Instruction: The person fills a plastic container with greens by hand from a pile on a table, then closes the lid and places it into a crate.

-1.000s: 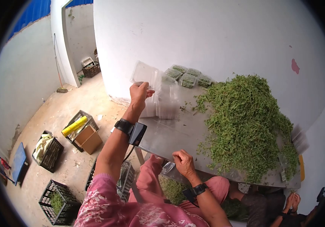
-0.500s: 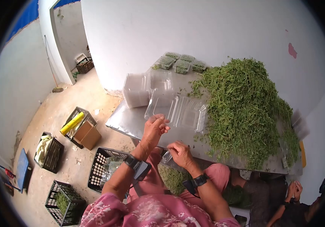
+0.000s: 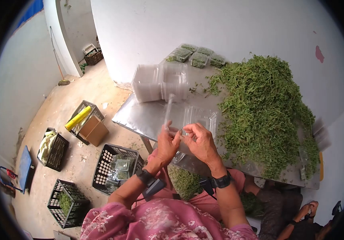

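Observation:
A clear plastic clamshell container lies open on the metal table, its base to the right and its lid raised on the left. My left hand is closed on the lid's near edge. My right hand is just beside it at the container's front, thumb and fingers pinched together; whatever lies between them is too small to make out. To the right is a large heap of green leafy stems. Behind the container stand stacked clear containers.
Several filled plastic boxes sit at the table's back. A black crate with packed boxes stands left of my legs; other crates and a blue trolley are on the floor. A co-worker's hands show at lower right.
My right hand has moved up from the table's front edge to beside my left hand. The container's lid has tipped from lying flat to nearly upright. The view has shifted slightly.

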A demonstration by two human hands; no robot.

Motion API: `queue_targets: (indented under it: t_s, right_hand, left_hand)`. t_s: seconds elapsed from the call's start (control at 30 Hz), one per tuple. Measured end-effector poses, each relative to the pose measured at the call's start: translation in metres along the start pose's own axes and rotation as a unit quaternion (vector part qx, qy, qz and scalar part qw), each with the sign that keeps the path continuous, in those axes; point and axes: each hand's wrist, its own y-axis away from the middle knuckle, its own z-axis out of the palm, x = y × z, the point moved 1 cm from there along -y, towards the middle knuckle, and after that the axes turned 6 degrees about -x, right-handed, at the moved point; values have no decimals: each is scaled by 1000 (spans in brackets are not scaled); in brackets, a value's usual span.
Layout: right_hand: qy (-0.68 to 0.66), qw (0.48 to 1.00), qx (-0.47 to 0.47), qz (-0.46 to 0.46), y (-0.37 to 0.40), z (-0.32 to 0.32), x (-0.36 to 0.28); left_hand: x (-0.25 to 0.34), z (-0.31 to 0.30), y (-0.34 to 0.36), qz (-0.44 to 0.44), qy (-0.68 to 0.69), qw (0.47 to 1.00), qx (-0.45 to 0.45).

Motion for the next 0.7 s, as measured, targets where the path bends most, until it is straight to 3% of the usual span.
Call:
queue_targets:
  t_s: [0.13,0.23,0.33,0.4,0.6,0.7]
  right_hand:
    - [-4,998,40,-51,-4,14,-3]
    - [17,997,72,-35,-6,18,-5]
    - [-45,997,55,33,-2,19,-5]
    - [-56,996,68,21,0,19,-1]
    - [-74,994,75,-14,5,14,10]
    - [-84,992,87,-32,8,8,16]
  left_hand:
    - [6,2,3,88,-132,987,-24]
    - [14,11,4,47,-73,996,-34]
    - [19,14,7,-1,-27,998,-59]
    - [15,15,7,-17,-24,997,-74]
    - [35,12,9,37,-74,991,-105]
    - [20,13,7,113,-140,979,-92]
